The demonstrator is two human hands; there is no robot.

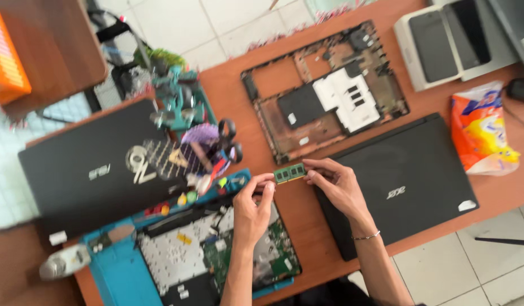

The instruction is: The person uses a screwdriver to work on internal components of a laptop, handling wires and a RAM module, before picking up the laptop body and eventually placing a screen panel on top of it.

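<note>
We see a wooden desk (307, 218) crowded with laptop parts. On the left lies the largest thing, a closed black laptop (92, 164), and a second closed laptop (409, 181) sits on the right, under our right forearm. Between them, further up, rests a stripped bottom case (324, 90) with its inside facing up. Nearest us an opened laptop (216, 255) shows its green board, lying on a blue mat (117, 272). A cluster of tools (188, 113) stands at the mat's far edge (too blurred to sort out). At the far right lies an orange bag (483, 130).

Our 2 arms reach up from the bottom edge, bare, the right wrist wearing a thin bracelet (367, 235). The left hand (252, 207) is raised over the opened laptop, thumb and forefinger closed on the left end of a small green memory stick (289, 173). The right hand (335, 184) comes in from the right, its fingertips pinched on the stick's other end, remaining fingers curled. The stick is held level above the bare desk, between the opened laptop and the bottom case.
</note>
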